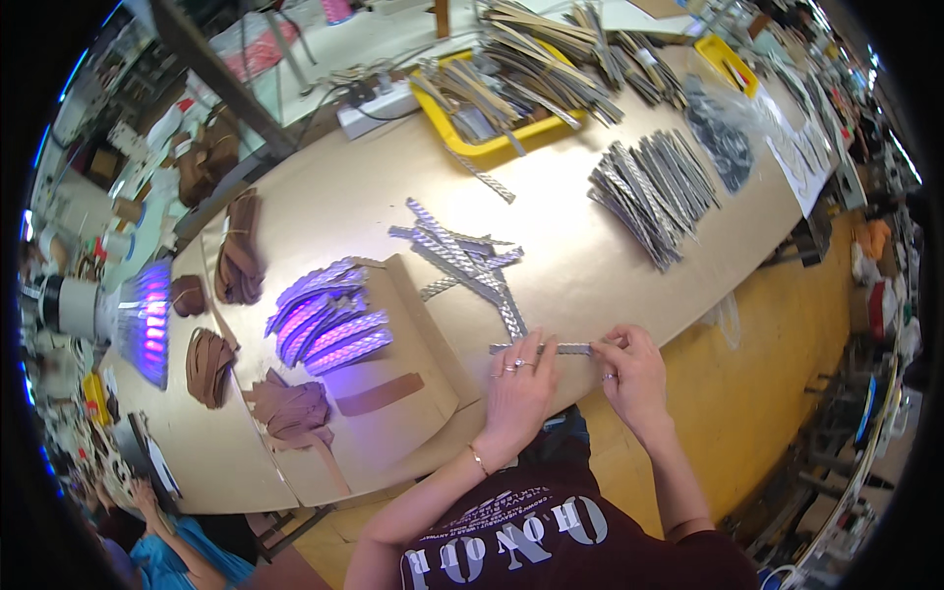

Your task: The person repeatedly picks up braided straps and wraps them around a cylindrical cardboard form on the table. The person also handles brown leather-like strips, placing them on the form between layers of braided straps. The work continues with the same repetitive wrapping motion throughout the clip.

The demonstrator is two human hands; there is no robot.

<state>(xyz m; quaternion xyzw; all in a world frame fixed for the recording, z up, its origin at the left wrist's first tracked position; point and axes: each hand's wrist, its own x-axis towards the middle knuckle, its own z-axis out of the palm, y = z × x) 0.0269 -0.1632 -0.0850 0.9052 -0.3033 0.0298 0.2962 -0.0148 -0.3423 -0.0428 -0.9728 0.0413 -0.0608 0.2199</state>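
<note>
My left hand and my right hand pinch the two ends of one narrow silver glitter strip, held flat at the near edge of the cardboard-covered table. Just beyond it lies a loose heap of the same silver strips. Further left, several strips lie fanned out on a cardboard sheet under a purple lamp and glow violet.
A neat stack of silver strips lies at the right, a yellow tray with mixed strips at the back. Brown strap bundles sit at the left. Another person in blue is at the lower left.
</note>
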